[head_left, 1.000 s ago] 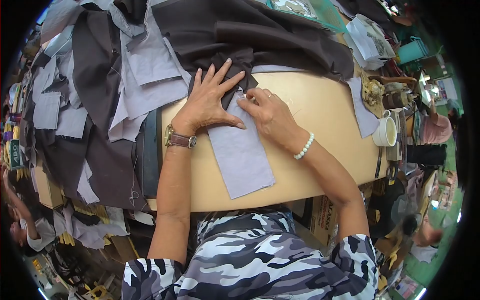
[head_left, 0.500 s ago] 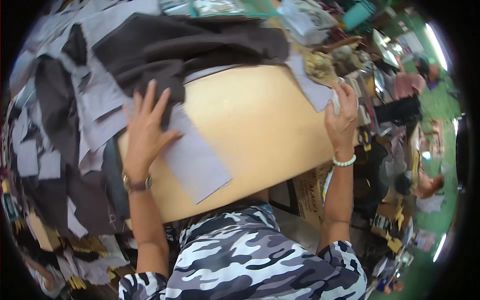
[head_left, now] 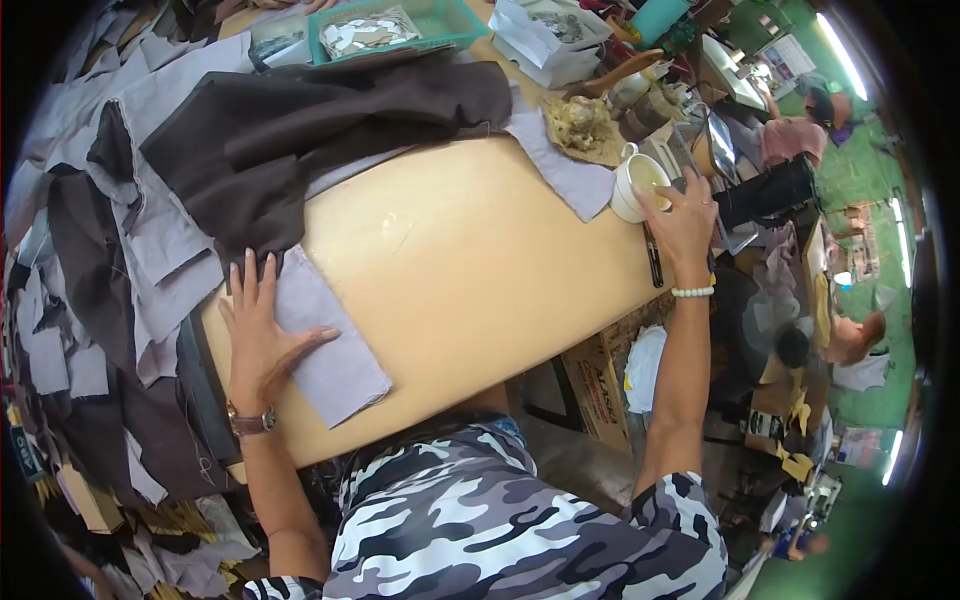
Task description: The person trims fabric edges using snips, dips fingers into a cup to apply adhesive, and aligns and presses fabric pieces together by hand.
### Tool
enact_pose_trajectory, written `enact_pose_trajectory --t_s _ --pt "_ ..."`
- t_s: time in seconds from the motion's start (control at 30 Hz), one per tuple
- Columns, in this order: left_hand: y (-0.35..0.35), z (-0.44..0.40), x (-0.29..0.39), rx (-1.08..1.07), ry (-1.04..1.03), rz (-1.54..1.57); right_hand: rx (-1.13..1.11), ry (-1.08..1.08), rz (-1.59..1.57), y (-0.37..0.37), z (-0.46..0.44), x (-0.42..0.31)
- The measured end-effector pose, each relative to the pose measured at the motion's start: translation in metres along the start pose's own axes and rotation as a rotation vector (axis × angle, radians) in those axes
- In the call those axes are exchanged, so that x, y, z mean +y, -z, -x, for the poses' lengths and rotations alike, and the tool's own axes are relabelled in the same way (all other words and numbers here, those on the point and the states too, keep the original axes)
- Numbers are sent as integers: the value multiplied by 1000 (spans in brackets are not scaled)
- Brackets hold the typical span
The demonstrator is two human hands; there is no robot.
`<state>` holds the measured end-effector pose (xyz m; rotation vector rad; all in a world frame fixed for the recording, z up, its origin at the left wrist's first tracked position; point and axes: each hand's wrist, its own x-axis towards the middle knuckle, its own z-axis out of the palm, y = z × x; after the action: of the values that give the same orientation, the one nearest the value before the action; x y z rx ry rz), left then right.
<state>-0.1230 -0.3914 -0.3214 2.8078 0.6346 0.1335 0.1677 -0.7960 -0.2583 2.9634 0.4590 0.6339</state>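
My left hand (head_left: pixel 262 335) lies flat with its fingers spread on a light grey-lilac fabric strip (head_left: pixel 335 350). Its fingertips reach the lower edge of a dark brown cloth (head_left: pixel 265 210). At the board's right edge, a white cup (head_left: pixel 627 195) with a handle stands tilted in view. My right hand (head_left: pixel 684 225) is beside the cup, fingers curved and apart, the thumb side overlapping its rim. Whether the thumb touches the cup, I cannot tell. Beneath the strip is a smooth tan board (head_left: pixel 480 270). Another lilac fabric piece (head_left: pixel 570 165) lies along its upper right edge.
Heaped grey and brown cloth (head_left: pixel 110 290) covers the left side. A teal tray (head_left: pixel 450 22) with small pale pieces stands at the back. A yellowish crusted lump (head_left: pixel 580 125) and a dark pen-like object (head_left: pixel 655 262) are near the cup. Other people sit farther right.
My right hand has shifted right from the cup, and its fingers have spread, uncovering the cup. My left hand remains on the fabric strip. The whole view has shifted.
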Motion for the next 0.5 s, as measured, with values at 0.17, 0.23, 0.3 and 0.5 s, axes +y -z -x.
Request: enact_pose_trajectory --t_s 0.17,0.23,0.3,0.5 --pt "5 -27 -25 -65 -79 33 106 34 83 10 17 3" --pt "11 -37 -29 -120 -89 63 39 76 104 9 23 2" --pt "12 -44 -39 -122 -131 94 21 128 -9 7 25 -4" --pt "5 -51 -51 -83 -67 319 -60 469 -673 38 33 -126"
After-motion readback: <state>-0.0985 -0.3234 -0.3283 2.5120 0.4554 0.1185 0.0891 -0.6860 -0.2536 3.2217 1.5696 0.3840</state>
